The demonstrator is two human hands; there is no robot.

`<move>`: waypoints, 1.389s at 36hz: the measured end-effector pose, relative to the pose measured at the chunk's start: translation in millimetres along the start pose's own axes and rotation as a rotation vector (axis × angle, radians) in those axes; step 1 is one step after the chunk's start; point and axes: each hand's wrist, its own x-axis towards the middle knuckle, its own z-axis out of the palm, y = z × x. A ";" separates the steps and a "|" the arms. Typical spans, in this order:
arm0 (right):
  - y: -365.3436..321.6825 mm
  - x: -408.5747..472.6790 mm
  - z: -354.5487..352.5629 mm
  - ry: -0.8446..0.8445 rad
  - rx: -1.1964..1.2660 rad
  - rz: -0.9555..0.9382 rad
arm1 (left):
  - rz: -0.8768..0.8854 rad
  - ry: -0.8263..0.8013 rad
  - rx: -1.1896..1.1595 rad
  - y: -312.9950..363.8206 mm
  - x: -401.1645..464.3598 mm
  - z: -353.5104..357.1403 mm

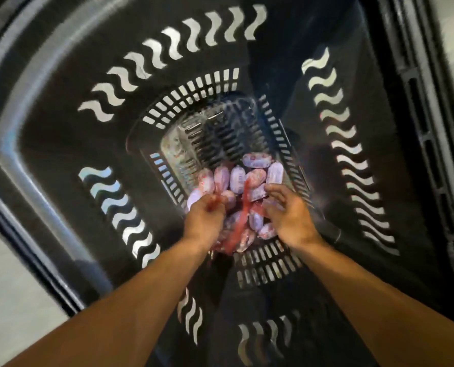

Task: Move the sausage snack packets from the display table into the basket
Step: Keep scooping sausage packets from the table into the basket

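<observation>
I look straight down into a deep black plastic basket (61,144) with wavy slots in its walls. On its slotted floor lies a pile of several purple-and-red sausage snack packets (249,178), some joined by a red strip (243,210). Both of my hands reach down to the pile. My left hand (204,218) is closed on packets at the pile's left side. My right hand (286,210) sits at the pile's right side, fingers curled and touching packets; whether it grips one is unclear. The picture is motion-blurred.
A clear plastic wrapper or pack (191,144) lies on the basket floor beyond the pile. The basket rim (432,128) runs down the right side. Pale floor (11,295) shows at the lower left outside the basket.
</observation>
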 end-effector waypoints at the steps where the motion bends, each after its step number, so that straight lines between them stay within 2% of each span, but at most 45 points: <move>1: 1.4 -0.2 -2.7 -0.018 -0.027 -0.008 | 0.023 -0.006 0.031 0.3 -2.8 -0.6; 9: 5.9 -7.5 -58.1 -0.070 -0.351 -0.016 | 0.275 -0.156 0.317 13.9 -19.4 -16.6; 12: 5.9 -8.8 -60.2 -0.149 -0.389 -0.026 | 0.279 -0.227 0.351 26.6 -12.7 -26.4; 16: 2.6 -2.3 -51.0 -0.140 -0.280 0.048 | 0.237 -0.231 0.407 47.4 2.0 -37.8; 19: -0.1 3.8 -47.6 -0.137 -0.202 0.025 | 0.262 -0.247 0.451 60.8 12.3 -48.2; 26: -11.0 -8.7 -52.9 -0.145 -0.288 0.072 | 0.291 -0.183 0.528 68.0 -2.8 -72.1; 32: -42.3 -76.6 -60.2 -0.150 -0.292 0.169 | 0.237 -0.185 0.481 55.7 -71.1 -96.0; 36: -79.8 -145.2 -67.6 -0.190 -0.301 0.169 | 0.217 -0.189 0.436 62.7 -137.6 -115.8; 41: -132.1 -233.3 -81.6 -0.198 -0.258 0.118 | 0.320 -0.219 0.443 94.6 -231.4 -147.0; 44: -168.2 -285.4 -90.0 -0.138 -0.215 0.069 | 0.366 -0.221 0.474 117.3 -287.3 -171.8; 50: -245.5 -391.6 -105.0 -0.017 -0.157 0.004 | 0.560 -0.200 0.699 174.5 -390.2 -223.4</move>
